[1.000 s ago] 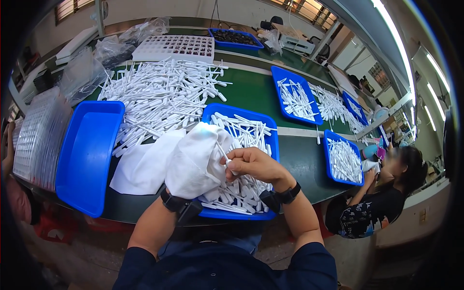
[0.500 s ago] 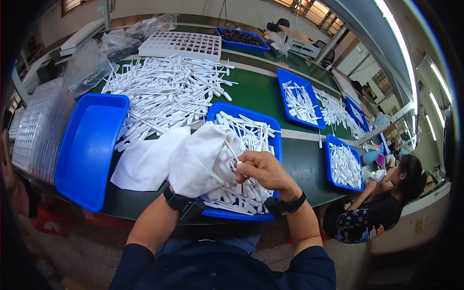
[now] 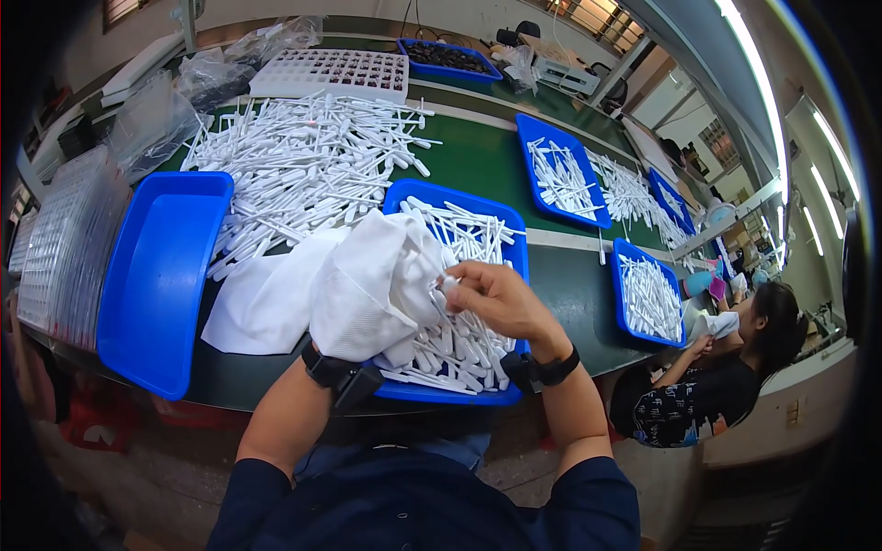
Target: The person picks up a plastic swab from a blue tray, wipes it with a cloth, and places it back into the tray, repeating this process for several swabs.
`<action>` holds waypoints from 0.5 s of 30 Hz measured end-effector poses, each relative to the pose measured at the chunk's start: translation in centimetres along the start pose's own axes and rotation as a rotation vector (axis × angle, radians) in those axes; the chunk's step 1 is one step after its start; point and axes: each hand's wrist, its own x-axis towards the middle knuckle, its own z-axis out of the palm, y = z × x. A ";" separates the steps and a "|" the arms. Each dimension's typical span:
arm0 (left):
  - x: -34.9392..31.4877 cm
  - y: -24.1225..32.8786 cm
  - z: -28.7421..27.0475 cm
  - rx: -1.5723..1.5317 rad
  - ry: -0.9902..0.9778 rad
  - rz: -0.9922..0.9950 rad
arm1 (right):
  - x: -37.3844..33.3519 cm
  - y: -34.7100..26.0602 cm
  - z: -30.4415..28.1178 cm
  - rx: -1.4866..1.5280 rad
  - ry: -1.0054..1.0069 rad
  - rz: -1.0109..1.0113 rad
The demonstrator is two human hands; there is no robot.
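A white ribbed cloth (image 3: 367,289) is draped over my left hand, hiding its fingers; only the wrist with a black band shows below. At the cloth's right edge, my right hand (image 3: 496,296) is closed, thumb and fingers pinching a white plastic stick-shaped piece (image 3: 448,284), mostly hidden. Below both hands stands a blue tray (image 3: 520,248) filled with similar white sticks (image 3: 469,225), each with a thicker end. Another part of white cloth (image 3: 262,308) lies flat on the table to the left.
A large heap of white sticks (image 3: 294,165) covers the green surface ahead. On the left are a bare blue tray (image 3: 156,285) and stacked clear plastic trays (image 3: 69,248). More filled blue trays (image 3: 617,303) stand right, where a co-worker (image 3: 707,376) sits holding white cloth.
The long white stick that jutted up between my hands no longer shows. My right fingers have shifted slightly along the cloth's edge. The whole view has moved a little.
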 end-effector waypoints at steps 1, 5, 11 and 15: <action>0.1 0.2 -0.2 -0.004 0.019 -0.010 | 0.3 -0.1 -0.6 -0.112 0.108 0.022; 0.4 0.5 -0.6 -0.027 0.054 -0.032 | 1.7 1.5 -3.3 -0.510 0.385 -0.012; 0.5 0.4 -0.8 -0.035 0.058 -0.072 | 6.3 3.4 -6.0 -0.934 0.428 -0.317; 0.5 0.0 -0.9 -0.018 0.062 -0.053 | 15.1 2.8 -7.9 -0.852 0.330 -0.281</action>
